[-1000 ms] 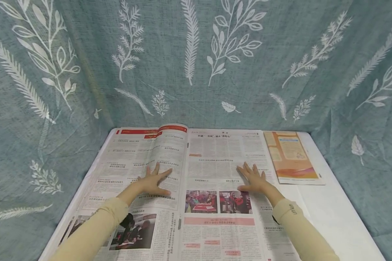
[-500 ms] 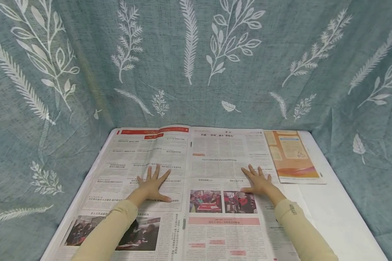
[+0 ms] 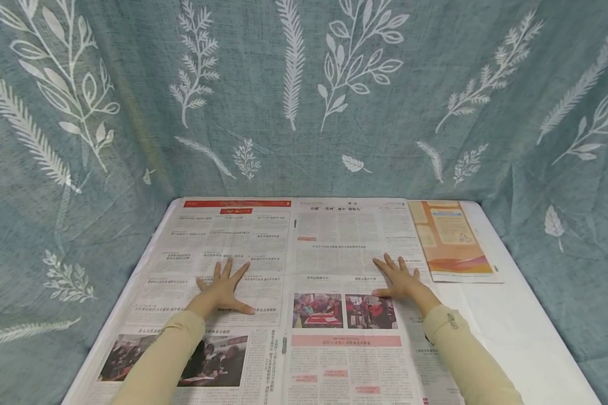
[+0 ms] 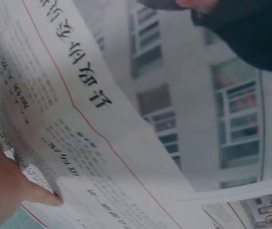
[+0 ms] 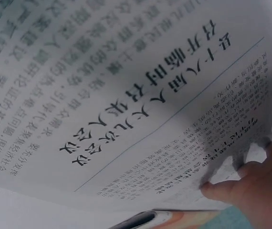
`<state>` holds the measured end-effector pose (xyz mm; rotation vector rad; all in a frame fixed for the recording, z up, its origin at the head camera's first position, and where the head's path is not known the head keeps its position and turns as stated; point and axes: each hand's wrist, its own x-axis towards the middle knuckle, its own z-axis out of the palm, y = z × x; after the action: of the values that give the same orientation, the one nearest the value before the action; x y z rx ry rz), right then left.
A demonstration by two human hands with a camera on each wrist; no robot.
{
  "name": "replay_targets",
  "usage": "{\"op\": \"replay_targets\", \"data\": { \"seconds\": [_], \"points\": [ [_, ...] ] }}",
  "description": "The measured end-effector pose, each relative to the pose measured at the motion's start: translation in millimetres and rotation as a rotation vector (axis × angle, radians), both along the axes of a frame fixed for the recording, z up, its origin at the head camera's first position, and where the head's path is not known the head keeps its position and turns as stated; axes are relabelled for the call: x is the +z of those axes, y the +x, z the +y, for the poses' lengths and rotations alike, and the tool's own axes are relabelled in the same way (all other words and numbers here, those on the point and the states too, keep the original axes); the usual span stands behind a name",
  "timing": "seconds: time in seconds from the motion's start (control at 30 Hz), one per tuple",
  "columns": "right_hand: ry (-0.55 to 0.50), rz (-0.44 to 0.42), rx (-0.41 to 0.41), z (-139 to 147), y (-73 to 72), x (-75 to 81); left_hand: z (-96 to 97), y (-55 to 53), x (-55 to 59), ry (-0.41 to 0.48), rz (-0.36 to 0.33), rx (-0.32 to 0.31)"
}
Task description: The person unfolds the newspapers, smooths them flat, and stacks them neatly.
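Note:
An open newspaper point(image 3: 329, 259) is spread flat, its two pages meeting at a fold near the middle. On the left page, under a red header strip, my left hand point(image 3: 224, 289) rests with fingers spread wide. My right hand point(image 3: 401, 281) lies on the right page with its fingers apart, beside two printed photos. Neither hand grips anything. In the left wrist view the left hand point(image 4: 2, 188) touches the printed paper at the lower left edge. The right wrist view has the right hand point(image 5: 255, 193) at the lower right, fingertips on the print.
An orange folded paper point(image 3: 453, 242) lies at the right of the newspaper. White table surface point(image 3: 517, 332) shows along the right side. A blue-green curtain with white leaf patterns point(image 3: 304, 163) hangs behind and on both sides.
The raised, curled top of the left page has flattened. My left hand shifted right, then back left across the page; the right hand moved slightly right and stays on its page.

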<state>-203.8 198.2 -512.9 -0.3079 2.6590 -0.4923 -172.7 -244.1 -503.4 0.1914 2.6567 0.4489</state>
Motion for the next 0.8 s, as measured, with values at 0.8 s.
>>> {"op": "replay_targets", "data": {
  "seconds": [0.8],
  "points": [
    [0.047,0.071,0.039,2,-2.8,10.2,14.3,-3.8,16.0,-0.075,-0.075,0.047]
  ]
}}
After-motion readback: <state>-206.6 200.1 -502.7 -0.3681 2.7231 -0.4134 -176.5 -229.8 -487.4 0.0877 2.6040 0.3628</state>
